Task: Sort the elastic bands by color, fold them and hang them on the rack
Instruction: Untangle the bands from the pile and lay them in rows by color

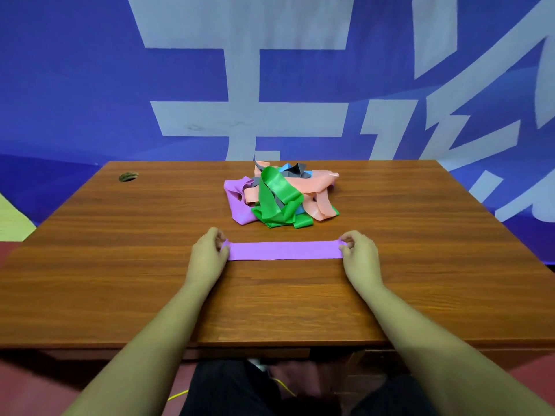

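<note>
A purple elastic band [285,250] lies flat and stretched out across the middle of the wooden table [120,265]. My left hand [208,253] pinches its left end and my right hand [359,253] pinches its right end. Behind it sits a tangled pile of bands [280,196]: a green one on top, with peach, purple, grey and blue ones mixed in. No rack is in view.
A round cable hole [128,176] sits in the table's far left corner. A blue banner with large white characters [270,85] hangs right behind the table. My dark-clothed legs show below the table's front edge.
</note>
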Tool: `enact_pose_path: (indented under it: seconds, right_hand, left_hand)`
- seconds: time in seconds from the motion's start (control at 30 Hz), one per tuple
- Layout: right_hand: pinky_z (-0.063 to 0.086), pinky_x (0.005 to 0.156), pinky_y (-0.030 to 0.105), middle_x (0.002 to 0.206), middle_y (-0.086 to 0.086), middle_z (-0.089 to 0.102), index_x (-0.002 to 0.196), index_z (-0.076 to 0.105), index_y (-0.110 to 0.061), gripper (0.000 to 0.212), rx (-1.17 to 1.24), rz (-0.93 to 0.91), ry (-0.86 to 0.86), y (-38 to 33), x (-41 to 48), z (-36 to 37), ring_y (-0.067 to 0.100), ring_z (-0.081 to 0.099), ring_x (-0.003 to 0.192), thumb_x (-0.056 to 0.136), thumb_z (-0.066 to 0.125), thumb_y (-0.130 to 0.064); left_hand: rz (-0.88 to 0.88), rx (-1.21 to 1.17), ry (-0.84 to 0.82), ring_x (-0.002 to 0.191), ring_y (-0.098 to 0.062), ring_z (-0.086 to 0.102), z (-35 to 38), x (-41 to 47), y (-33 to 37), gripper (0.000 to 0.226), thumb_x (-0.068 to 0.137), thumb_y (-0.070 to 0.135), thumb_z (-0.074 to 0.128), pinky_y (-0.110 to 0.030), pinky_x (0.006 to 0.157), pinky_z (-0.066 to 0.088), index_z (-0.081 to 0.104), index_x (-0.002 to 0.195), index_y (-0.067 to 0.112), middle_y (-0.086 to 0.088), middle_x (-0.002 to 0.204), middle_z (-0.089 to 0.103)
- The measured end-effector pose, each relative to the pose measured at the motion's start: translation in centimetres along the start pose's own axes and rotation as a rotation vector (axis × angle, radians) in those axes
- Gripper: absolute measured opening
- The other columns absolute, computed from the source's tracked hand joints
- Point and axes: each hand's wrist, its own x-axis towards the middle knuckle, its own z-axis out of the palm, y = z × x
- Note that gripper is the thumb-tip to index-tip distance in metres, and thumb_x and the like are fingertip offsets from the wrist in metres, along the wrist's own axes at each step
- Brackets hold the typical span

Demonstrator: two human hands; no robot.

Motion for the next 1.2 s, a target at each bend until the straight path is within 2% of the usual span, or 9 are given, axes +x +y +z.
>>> enact_pose_path:
  seconds: [0.1,0.23,0.4,0.53,0.67,0.83,0.97,1.07,1.2]
  right_hand:
    - [0.039,0.093,0.033,0.103,0.01,0.057,0.105,0.069,-0.015,0.022,-0.102,0.008,0.018,0.3,-0.3,0.2,0.031,0.051,0.104,0.086,0.06,-0.006]
    - [0.039,0.096,0.029,0.108,0.007,0.052,0.109,0.069,-0.012,0.026,-0.065,-0.07,0.022,-1.2,0.9,-1.0,0.024,0.051,0.106,0.084,0.063,-0.01]
    - [0.046,0.088,0.029,0.109,0.006,0.058,0.107,0.068,-0.011,0.022,-0.018,-0.269,-0.21,-7.4,3.4,0.7,0.019,0.057,0.096,0.086,0.06,-0.012]
    - [0.05,0.091,0.037,0.122,0.006,0.053,0.122,0.061,-0.014,0.035,-0.034,-0.346,-0.319,-12.0,4.6,4.3,0.019,0.056,0.101,0.088,0.06,-0.018]
    - [0.046,0.096,0.041,0.127,0.009,0.044,0.129,0.057,-0.015,0.047,-0.18,-0.365,-0.304,-12.5,6.8,6.7,0.03,0.051,0.112,0.082,0.062,-0.013]
    - [0.044,0.092,0.039,0.108,0.008,0.048,0.107,0.068,-0.017,0.028,-0.217,-0.389,-0.3,-10.9,8.2,7.8,0.029,0.048,0.108,0.084,0.057,-0.004]
    - [0.042,0.084,0.032,0.097,0.003,0.048,0.103,0.073,-0.019,0.02,-0.131,-0.408,-0.309,-11.0,9.1,6.9,0.024,0.051,0.1,0.086,0.065,-0.013]
    - [0.041,0.086,0.031,0.096,0.004,0.054,0.104,0.075,-0.019,0.019,-0.042,-0.419,-0.248,-11.8,9.7,5.0,0.021,0.053,0.098,0.087,0.066,-0.017]
    - [0.04,0.087,0.024,0.099,-0.001,0.06,0.1,0.076,-0.018,0.015,0.162,-0.379,-0.152,-14.2,10.0,1.2,0.009,0.054,0.093,0.086,0.07,-0.016]
  left_hand:
    - [-0.012,0.065,0.06,0.084,-0.025,0.056,0.5,-0.3,-0.9,0.014,0.082,0.015,0.069,-0.035,0.077,0.045,0.057,0.09,0.017,-0.005,0.088,0.058]
    - [-0.053,-0.068,0.125,0.082,-0.019,0.055,-0.3,0.4,-0.6,0.016,0.079,0.006,0.067,-0.025,0.078,0.038,0.061,0.093,0.011,-0.008,0.096,0.057]
    - [0.02,-0.066,0.042,0.073,-0.005,0.052,-1.3,3.5,1.3,0.009,0.084,0.01,0.062,-0.021,0.072,0.036,0.063,0.09,0.017,-0.003,0.093,0.06]
    - [0.127,-0.007,-0.02,0.073,0.001,0.049,-0.9,6.4,2.9,0.018,0.087,0.011,0.062,-0.007,0.067,0.033,0.067,0.104,0.015,-0.002,0.096,0.058]
    - [0.28,-0.003,-0.176,0.081,-0.012,0.055,0.9,8.4,4.3,0.033,0.083,0.011,0.068,-0.015,0.074,0.038,0.067,0.116,0.02,-0.004,0.1,0.057]
    - [0.345,0.069,-0.314,0.086,-0.02,0.057,3.8,9.5,4.4,0.036,0.084,0.01,0.068,-0.026,0.088,0.043,0.068,0.119,0.022,-0.01,0.101,0.052]
    - [0.37,0.051,-0.209,0.084,-0.015,0.05,3.9,10.1,4.4,0.023,0.086,0.014,0.067,-0.024,0.079,0.039,0.074,0.108,0.02,-0.004,0.092,0.053]
    - [0.336,-0.116,-0.128,0.088,-0.014,0.053,2.6,10.2,5.4,0.019,0.086,0.013,0.068,-0.022,0.081,0.04,0.075,0.102,0.019,-0.002,0.094,0.057]
    - [0.338,-0.361,-0.058,0.082,0.006,0.052,-0.5,9.8,9.0,0.021,0.087,0.011,0.067,-0.006,0.073,0.035,0.071,0.096,0.03,0.011,0.09,0.057]
